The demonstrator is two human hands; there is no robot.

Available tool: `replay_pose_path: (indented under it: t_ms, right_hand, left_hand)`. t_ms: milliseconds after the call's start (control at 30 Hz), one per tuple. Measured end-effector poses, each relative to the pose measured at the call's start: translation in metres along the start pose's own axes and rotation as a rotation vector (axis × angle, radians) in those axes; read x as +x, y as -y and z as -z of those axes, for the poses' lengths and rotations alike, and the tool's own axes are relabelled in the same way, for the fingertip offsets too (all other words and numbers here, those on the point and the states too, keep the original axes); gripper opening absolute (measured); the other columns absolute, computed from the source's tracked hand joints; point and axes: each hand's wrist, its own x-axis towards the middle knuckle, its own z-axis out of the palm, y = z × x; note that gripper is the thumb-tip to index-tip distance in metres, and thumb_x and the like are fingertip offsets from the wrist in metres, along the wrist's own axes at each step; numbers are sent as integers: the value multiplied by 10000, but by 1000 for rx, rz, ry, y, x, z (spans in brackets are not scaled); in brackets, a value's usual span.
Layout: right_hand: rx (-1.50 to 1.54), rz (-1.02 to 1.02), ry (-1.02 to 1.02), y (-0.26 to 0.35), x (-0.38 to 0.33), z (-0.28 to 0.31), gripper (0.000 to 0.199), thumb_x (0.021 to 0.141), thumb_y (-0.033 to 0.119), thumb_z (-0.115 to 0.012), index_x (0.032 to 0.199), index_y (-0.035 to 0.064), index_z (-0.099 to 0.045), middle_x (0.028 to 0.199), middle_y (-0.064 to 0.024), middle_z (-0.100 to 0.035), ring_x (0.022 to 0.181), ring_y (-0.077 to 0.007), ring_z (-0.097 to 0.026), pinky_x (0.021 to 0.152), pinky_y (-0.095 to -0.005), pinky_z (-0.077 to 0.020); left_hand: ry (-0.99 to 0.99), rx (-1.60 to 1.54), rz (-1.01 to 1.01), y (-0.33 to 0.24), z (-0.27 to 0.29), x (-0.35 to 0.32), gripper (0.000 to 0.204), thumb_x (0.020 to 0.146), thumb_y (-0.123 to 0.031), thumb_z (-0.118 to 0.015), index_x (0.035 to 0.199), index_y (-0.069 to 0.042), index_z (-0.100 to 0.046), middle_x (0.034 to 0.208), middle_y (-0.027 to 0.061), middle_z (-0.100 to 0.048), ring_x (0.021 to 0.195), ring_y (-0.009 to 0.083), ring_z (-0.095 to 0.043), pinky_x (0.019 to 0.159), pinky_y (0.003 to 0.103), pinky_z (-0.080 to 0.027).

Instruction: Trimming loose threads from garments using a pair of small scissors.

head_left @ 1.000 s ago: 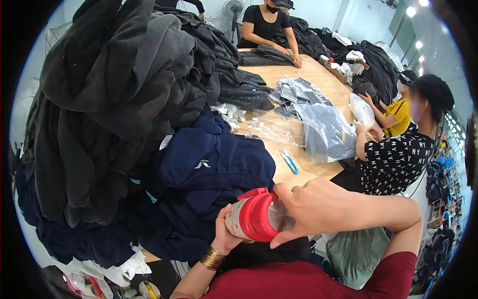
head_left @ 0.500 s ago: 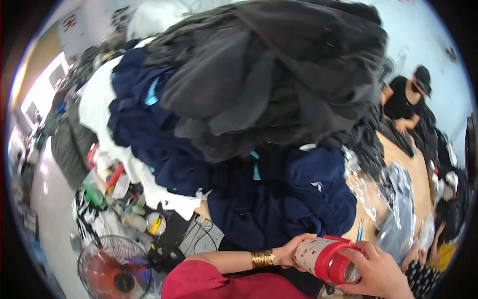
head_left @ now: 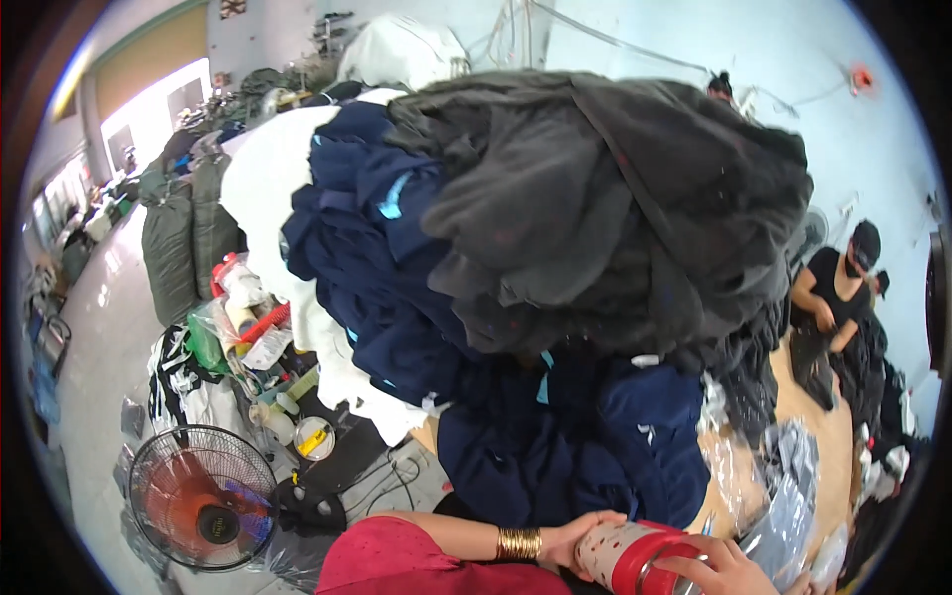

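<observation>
So the view has swung hard to the left compared with a second ago: back then the wooden counter (head_left: 808, 397) and the people working at it filled the right side, now they're squeezed to the edge and you get the floor, a standing fan (head_left: 203, 496) and a jumble of bags and bottles instead. The bottle (head_left: 635, 555) hasn't left the hands though, it's just slid to the bottom edge of the frame, lying sideways in front of the person, close under the navy clothes pile (head_left: 555, 436).

Left hand (head_left: 580, 540) has its fingers wrapped around the patterned body, right hand (head_left: 719, 570) grips the red lid end. Reads to me like the lid is being twisted, open or closed I can't say.

What's inside the bottle isn't visible. The clear plastic bags (head_left: 764, 496) on the counter look empty or hold folded grey stuff, hard to tell.
</observation>
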Motion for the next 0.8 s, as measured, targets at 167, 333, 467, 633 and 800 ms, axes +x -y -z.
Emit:
replay_pose_path:
  t_ms: [167, 333, 467, 633, 800]
  right_hand:
    - [3, -141, -32, 20, 0, -3, 628, 632, 219, -759, 1188, 113, -488, 1136, -204, -503, 972, -389, -542, 805, -446, -459]
    - [-52, -136, -34, 21, -3, -7, 700, 637, 262, -759, 1241, 117, -437, 1144, -187, -497, 970, -387, -540, 780, -450, -468]
    - [-160, -14, -30, 17, -9, -11, 634, 640, 178, -740, 1216, 123, -481, 1195, -176, -465, 1023, -374, -509, 813, -420, -471]
    - [-205, 196, 13, -15, -2, -10, 616, 652, 207, -687, 1230, 263, -479, 1218, -151, -423, 1039, -360, -492, 815, -396, -490]
    - [-184, 127, -106, -29, -20, -24, 600, 664, 236, -685, 1227, 205, -479, 1132, -180, -465, 921, -326, -534, 678, -363, -521]
  left_hand:
    - [322, -188, 25, 12, -22, -40, 468, 801, -460, -495, 1141, -144, -555, 1091, 147, -612, 971, 311, -593, 835, 552, -456]
    - [43, -80, -172, 24, -66, -56, 489, 803, -453, -477, 1126, -97, -562, 1054, 117, -632, 975, 320, -589, 843, 490, -476]
    - [-220, -34, 65, 9, -43, -49, 488, 772, -592, -507, 1054, -202, -589, 977, 18, -649, 813, 228, -615, 625, 377, -467]
    - [216, 21, -11, 1, -6, -45, 513, 837, -521, -453, 1163, -134, -535, 1092, 90, -613, 934, 273, -599, 731, 442, -485]
    - [-185, 209, -93, 8, -29, -24, 513, 862, -523, -374, 1182, -154, -533, 1117, 64, -607, 960, 270, -602, 717, 490, -504]
